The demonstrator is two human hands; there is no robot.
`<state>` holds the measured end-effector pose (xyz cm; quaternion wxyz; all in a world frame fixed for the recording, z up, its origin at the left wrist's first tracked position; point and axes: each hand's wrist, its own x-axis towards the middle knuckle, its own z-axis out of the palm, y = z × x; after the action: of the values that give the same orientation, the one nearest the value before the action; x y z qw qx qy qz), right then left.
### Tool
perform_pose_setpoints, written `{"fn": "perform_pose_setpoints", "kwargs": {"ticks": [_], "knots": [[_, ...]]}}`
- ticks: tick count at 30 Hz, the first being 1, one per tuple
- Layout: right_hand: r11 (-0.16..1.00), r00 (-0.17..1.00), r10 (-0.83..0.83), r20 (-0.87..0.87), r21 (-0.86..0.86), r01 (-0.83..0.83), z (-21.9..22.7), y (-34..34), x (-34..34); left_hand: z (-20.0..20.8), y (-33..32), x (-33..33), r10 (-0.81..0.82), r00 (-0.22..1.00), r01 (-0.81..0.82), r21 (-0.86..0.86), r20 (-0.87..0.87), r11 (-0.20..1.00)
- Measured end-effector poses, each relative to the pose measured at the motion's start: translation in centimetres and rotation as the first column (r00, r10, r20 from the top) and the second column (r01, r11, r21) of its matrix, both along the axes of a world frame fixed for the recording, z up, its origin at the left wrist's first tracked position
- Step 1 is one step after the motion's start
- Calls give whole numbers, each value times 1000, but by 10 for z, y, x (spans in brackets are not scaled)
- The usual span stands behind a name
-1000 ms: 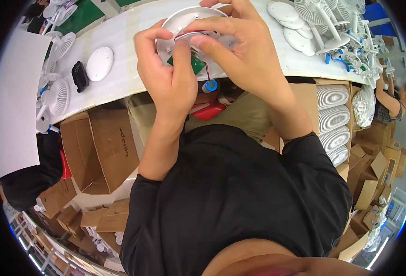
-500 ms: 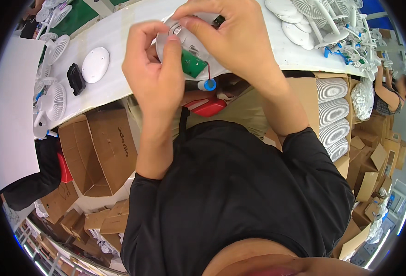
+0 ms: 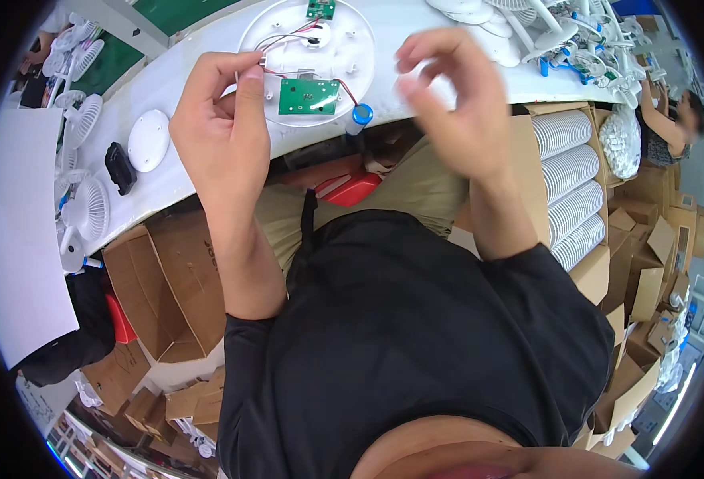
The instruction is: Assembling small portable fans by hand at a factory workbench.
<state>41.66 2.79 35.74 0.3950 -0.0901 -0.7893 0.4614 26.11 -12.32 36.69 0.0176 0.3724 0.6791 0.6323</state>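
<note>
At the left, a white disc (image 3: 148, 141) lies on the bench (image 3: 196, 108); below it, an open carton (image 3: 160, 291) bears dark lettering, partly behind the left forearm. The left hand (image 3: 224, 120) pinches thin wires (image 3: 276, 40) between thumb and forefinger at the left rim of the round white shell (image 3: 352, 48); their exact ends are hidden. A light, steady pinch close to the ends, with slack kept, would spare the joints. Inside the shell, the green board (image 3: 308, 96) sits near its lower rim, any print too small to read. The blue cylinder (image 3: 360, 117), on a red-and-dark lead just right of the board, seems best left unpulled. Farther right, the blurred right hand (image 3: 464, 104) hangs released, thumb and fingers parted, nothing visible between them.
</note>
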Motion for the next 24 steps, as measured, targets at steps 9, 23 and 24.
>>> {"fn": "perform_pose_setpoints", "kwargs": {"ticks": [9,23,24], "knots": [[919,870,394,298,-126,-373,-6,-16,11,0,6,21,158,983,-158,6,-98,987],[939,995,-34,-89,-343,2,-6,-32,-81,1,-2,-15,208,977,-208,4,-48,978],[930,998,-43,-52,-367,21,-5,-33,-84,1,-2,-18,210,977,-210,17,-43,978]]}}
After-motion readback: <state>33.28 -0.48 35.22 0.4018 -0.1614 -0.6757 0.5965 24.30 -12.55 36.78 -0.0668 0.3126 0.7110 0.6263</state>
